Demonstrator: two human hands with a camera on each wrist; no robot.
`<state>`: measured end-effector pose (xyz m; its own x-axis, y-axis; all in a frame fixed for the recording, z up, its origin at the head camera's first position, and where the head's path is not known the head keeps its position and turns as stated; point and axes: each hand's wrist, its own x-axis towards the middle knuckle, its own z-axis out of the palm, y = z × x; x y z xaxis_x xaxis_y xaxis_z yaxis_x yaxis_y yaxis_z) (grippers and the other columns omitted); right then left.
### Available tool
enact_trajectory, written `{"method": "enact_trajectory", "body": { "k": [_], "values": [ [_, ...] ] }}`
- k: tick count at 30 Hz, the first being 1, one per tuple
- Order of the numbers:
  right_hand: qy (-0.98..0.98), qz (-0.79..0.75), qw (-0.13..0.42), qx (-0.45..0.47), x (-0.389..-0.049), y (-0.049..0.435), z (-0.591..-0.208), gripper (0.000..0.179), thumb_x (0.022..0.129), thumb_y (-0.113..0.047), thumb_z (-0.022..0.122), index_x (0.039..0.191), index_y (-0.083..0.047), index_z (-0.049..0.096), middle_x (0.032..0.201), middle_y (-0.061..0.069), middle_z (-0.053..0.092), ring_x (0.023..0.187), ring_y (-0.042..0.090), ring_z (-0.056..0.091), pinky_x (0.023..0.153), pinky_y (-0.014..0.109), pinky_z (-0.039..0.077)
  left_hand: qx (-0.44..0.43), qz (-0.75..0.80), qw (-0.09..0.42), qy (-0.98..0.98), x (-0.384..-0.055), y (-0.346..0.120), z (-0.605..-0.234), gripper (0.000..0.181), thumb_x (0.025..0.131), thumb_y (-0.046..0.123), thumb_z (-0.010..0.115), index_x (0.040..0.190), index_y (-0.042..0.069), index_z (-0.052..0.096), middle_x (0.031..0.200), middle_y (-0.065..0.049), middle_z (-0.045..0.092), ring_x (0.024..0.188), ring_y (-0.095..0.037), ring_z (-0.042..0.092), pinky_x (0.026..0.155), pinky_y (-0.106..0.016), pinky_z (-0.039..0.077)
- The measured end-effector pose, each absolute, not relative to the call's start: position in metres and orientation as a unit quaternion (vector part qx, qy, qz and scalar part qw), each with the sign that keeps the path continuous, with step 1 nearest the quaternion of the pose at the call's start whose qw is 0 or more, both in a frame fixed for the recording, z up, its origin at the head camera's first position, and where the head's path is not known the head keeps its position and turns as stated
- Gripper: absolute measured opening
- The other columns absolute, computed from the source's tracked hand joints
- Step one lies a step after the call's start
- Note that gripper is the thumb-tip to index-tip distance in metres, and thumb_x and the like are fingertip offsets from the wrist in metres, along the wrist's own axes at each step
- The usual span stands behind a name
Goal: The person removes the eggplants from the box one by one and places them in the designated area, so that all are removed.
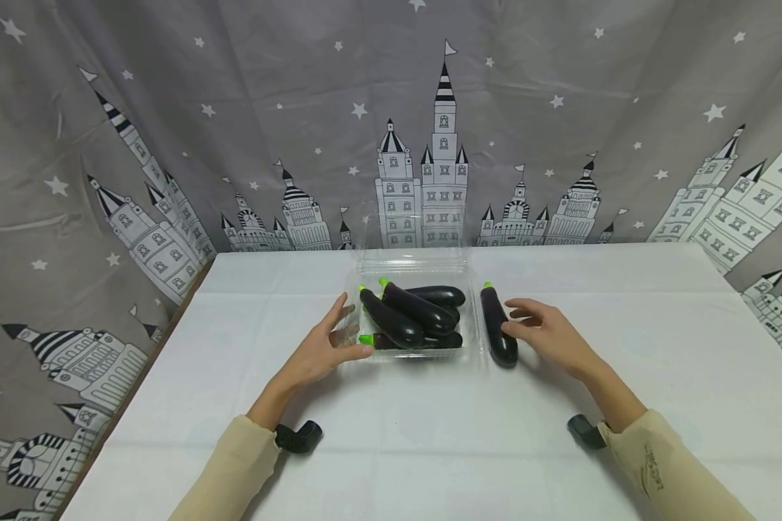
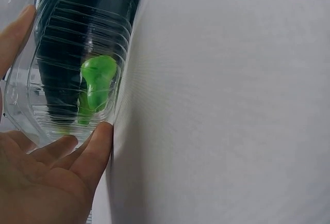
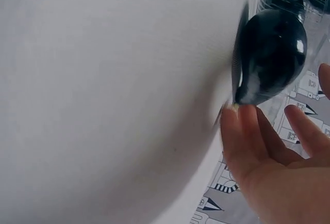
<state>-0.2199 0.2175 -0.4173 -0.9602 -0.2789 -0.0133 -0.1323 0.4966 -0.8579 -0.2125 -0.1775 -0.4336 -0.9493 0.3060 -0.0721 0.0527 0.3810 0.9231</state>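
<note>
A clear plastic clamshell box (image 1: 474,315) stands in the head view with its lid raised at the back. Several dark eggplants (image 1: 417,307) with bright green stems lie piled inside. My left hand (image 1: 319,351) is spread around the box's left end; in the left wrist view its fingertips (image 2: 103,131) are at the ribbed wall, close to a green stem (image 2: 99,77). One loose eggplant (image 1: 497,329) lies on the table just right of the box, stem pointing away. My right hand (image 1: 550,334) is beside it with loosely bent fingers, fingertips right at its side, not wrapped around it.
The white cloth-covered table (image 1: 391,449) extends around the box. Behind it hangs a grey curtain (image 1: 287,94) printed with castles and stars. A black wrist device (image 1: 300,438) is on the left wrist and another (image 1: 586,432) is on the right.
</note>
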Motion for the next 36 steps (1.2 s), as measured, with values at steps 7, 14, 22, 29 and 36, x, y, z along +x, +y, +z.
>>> {"method": "enact_trajectory", "body": {
  "k": [7,14,22,29,36],
  "values": [
    [0.858,-0.499,0.030,-0.115,-0.219,0.219,-0.408,0.049,0.096,-0.017,0.065,0.137,0.006,0.051,0.132,0.029,0.054,0.120,0.043,0.053,0.102,0.053,0.041,0.109,0.542,0.113,0.826,-0.212,-0.178,-0.433,0.110,0.084,0.030,0.081,0.160,0.018,0.002,0.161,-0.015,0.020,0.141,-0.038,0.033,0.107,-0.050,0.036],
    [0.841,-0.527,0.015,-0.119,-0.217,0.211,-0.394,0.045,0.096,-0.013,0.065,0.135,0.005,0.054,0.133,0.027,0.054,0.121,0.038,0.054,0.103,0.047,0.042,0.107,0.546,0.115,0.823,-0.212,-0.178,-0.432,0.110,0.084,0.029,0.081,0.160,0.018,0.001,0.161,-0.014,0.020,0.141,-0.037,0.033,0.106,-0.050,0.038],
    [0.825,-0.546,0.035,-0.141,-0.215,0.197,-0.382,0.045,0.096,-0.017,0.065,0.137,0.001,0.054,0.138,0.021,0.052,0.123,0.037,0.053,0.101,0.047,0.044,0.112,0.543,0.117,0.824,-0.212,-0.178,-0.433,0.110,0.085,0.031,0.080,0.160,0.020,0.001,0.161,-0.015,0.019,0.140,-0.036,0.034,0.105,-0.049,0.040],
    [0.819,-0.546,0.030,-0.172,-0.221,0.183,-0.378,0.043,0.096,-0.014,0.064,0.136,0.001,0.055,0.134,0.019,0.055,0.122,0.037,0.052,0.102,0.045,0.044,0.112,0.538,0.116,0.827,-0.213,-0.178,-0.432,0.110,0.084,0.033,0.080,0.160,0.020,0.001,0.161,-0.014,0.020,0.140,-0.036,0.034,0.105,-0.050,0.040],
    [0.817,-0.540,0.031,-0.200,-0.225,0.166,-0.376,0.042,0.096,-0.013,0.064,0.135,0.000,0.056,0.132,0.018,0.057,0.119,0.034,0.055,0.103,0.046,0.043,0.116,0.539,0.118,0.826,-0.212,-0.179,-0.433,0.110,0.085,0.032,0.080,0.160,0.020,0.001,0.161,-0.016,0.019,0.140,-0.036,0.034,0.104,-0.049,0.041]
  ]
}}
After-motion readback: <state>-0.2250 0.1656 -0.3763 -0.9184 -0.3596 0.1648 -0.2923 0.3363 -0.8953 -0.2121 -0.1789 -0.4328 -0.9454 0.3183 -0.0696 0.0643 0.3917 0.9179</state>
